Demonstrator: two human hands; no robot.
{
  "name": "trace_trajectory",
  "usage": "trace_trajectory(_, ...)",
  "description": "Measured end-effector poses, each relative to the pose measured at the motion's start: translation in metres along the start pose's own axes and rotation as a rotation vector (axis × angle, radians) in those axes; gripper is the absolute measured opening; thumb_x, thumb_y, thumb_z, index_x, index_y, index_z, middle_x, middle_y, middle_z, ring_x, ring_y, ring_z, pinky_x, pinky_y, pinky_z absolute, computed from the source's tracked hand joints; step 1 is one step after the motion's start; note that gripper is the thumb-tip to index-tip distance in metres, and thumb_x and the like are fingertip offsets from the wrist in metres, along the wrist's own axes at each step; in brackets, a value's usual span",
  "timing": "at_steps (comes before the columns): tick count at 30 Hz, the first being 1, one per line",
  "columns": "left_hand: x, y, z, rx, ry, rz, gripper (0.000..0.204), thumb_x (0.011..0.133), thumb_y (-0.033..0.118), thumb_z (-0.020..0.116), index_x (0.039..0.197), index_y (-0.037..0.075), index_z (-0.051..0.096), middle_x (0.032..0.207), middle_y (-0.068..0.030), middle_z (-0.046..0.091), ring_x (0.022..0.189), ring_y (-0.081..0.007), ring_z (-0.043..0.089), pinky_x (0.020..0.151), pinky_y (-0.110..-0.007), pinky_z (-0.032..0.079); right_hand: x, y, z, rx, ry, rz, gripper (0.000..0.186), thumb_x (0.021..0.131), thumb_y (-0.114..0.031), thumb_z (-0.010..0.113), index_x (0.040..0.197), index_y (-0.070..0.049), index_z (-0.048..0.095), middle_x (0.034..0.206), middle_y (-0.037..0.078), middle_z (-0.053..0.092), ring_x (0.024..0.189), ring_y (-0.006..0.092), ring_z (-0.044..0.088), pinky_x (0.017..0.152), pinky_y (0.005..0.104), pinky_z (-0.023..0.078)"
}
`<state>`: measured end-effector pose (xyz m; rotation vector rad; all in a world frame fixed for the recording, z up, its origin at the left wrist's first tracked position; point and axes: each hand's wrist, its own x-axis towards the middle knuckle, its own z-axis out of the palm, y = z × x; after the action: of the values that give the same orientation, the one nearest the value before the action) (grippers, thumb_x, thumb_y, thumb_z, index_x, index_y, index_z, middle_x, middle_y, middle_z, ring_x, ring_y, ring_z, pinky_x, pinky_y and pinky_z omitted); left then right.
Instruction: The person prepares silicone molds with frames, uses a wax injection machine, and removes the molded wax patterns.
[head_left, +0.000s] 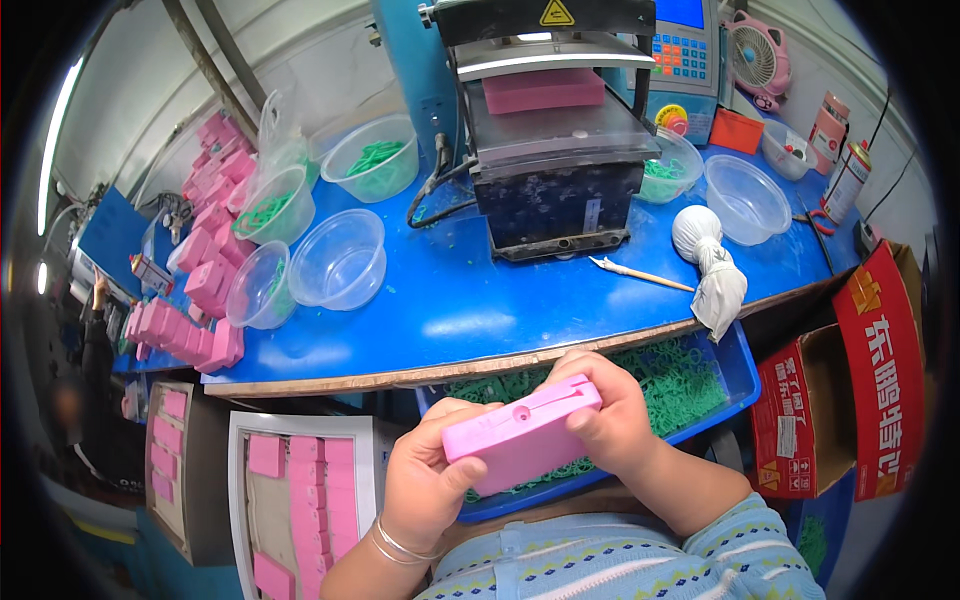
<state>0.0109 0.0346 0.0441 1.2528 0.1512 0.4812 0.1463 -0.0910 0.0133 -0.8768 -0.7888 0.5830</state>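
Observation:
Between my two hands is a pink rectangular block [525, 450] with a small round hole and a slot along its upper narrow face. My left hand [425, 475] grips its left end, thumb on the near face. Around the right end closes my right hand [610, 415], thumb on the near side and fingers behind. Directly beneath the block, a blue tray [740, 385] holds many green stringy scraps [680, 395]. What the fingers behind the block touch is hidden.
A press machine [560, 150] stands on the blue table [450, 325], with another pink block [545, 90] on it. Clear plastic bowls [340, 260], a white cloth bundle [710, 265] and stacked pink blocks [205, 280] surround it. Boxes [245, 500] of pink blocks sit left; a red carton [880, 370] right.

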Motion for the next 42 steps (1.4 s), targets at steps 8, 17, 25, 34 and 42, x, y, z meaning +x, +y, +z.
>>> trace_trajectory(8, -0.005, -0.018, -0.002, 0.365, 0.2, 0.316, 0.037, 0.077, 0.017, 0.07, 0.103, -0.005, 0.056, 0.102, -0.0133, 0.056, 0.093, -0.0194, 0.056, 0.083, -0.03, 0.045, -0.008, -0.004, 0.008, -0.739, 0.088, -0.367, 0.042, 0.069, -0.02, 0.074, 0.103, 0.001, 0.06, 0.092, 0.014, 0.063, 0.084, 0.023, 0.059, 0.075, 0.0321, 0.046)
trace_trajectory(17, -0.006, -0.009, -0.004, 0.401, 0.255, 0.351, 0.036, 0.075, 0.015, 0.071, 0.101, -0.004, 0.056, 0.097, -0.0137, 0.057, 0.092, -0.0205, 0.056, 0.083, -0.031, 0.045, -0.008, 0.004, 0.013, -0.564, 0.102, -0.201, 0.04, 0.073, -0.016, 0.072, 0.106, 0.001, 0.058, 0.094, 0.012, 0.062, 0.085, 0.0218, 0.059, 0.079, 0.0304, 0.046)
trace_trajectory(25, 0.0, -0.005, -0.014, -0.167, -0.078, 0.038, 0.04, 0.061, 0.014, 0.081, 0.093, -0.001, 0.063, 0.09, -0.0091, 0.061, 0.092, -0.0261, 0.057, 0.08, -0.035, 0.046, 0.004, 0.005, -0.004, -0.034, -0.313, -0.034, 0.048, 0.075, -0.038, 0.069, 0.1, 0.001, 0.059, 0.096, 0.011, 0.059, 0.089, 0.0181, 0.057, 0.081, 0.031, 0.044)
trace_trajectory(34, -0.003, 0.007, -0.001, 0.292, -0.098, 0.055, 0.055, 0.065, 0.004, 0.073, 0.114, -0.003, 0.05, 0.118, -0.0146, 0.049, 0.11, -0.0221, 0.048, 0.093, -0.033, 0.039, -0.006, 0.043, -0.011, 0.686, -0.122, 0.391, 0.05, 0.091, -0.048, 0.037, 0.104, -0.002, 0.051, 0.1, 0.009, 0.057, 0.094, 0.0162, 0.055, 0.081, 0.0324, 0.046)
trace_trajectory(42, 0.0, 0.018, 0.001, 1.409, -0.16, 0.42, 0.1, 0.059, 0.017, 0.079, 0.136, -0.001, 0.018, 0.138, -0.0255, 0.017, 0.129, -0.0425, 0.02, 0.102, -0.05, 0.025, 0.017, 0.009, -0.003, 0.45, 0.031, 0.402, 0.047, 0.095, -0.039, 0.037, 0.115, 0.003, 0.049, 0.111, 0.014, 0.056, 0.102, 0.0191, 0.055, 0.088, 0.0342, 0.044)
